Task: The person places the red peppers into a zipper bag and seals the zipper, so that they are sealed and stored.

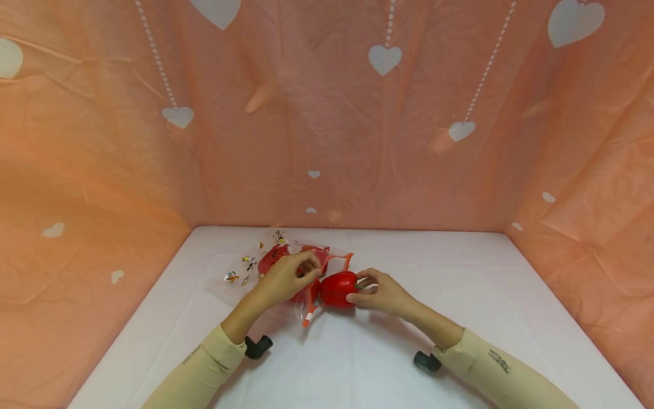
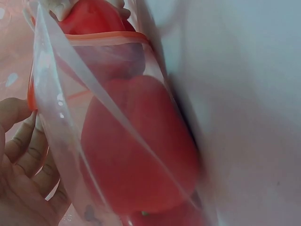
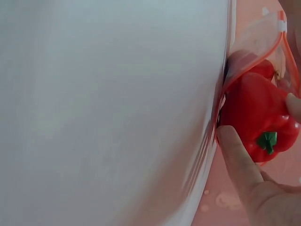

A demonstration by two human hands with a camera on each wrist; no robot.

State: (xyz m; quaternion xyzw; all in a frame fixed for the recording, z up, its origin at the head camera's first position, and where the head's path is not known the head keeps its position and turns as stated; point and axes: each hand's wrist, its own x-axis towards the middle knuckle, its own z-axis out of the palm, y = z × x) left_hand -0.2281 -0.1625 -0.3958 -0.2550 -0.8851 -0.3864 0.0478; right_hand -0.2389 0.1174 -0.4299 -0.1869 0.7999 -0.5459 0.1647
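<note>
A red bell pepper (image 1: pixel 338 289) with a green stem lies at the mouth of a clear zip bag (image 2: pixel 56 94), its far end inside the orange zip edge. My right hand (image 1: pixel 383 292) grips this pepper at its stem end, thumb and fingers on opposite sides, as the right wrist view shows. With thumb and fingertip my left hand (image 1: pixel 288 275) pinches the orange edge of the bag and holds the mouth apart. Inside the bag sit more red peppers (image 2: pixel 141 146), seen through the plastic. Cartoon prints cover part of the bag.
The bag rests on a white table (image 1: pixel 434 272) toward its far side. Peach cloth (image 1: pixel 347 142) with white hearts stands behind and at both sides. A black wrist mount (image 1: pixel 258 346) sits under the left cuff, another (image 1: pixel 427 362) under the right.
</note>
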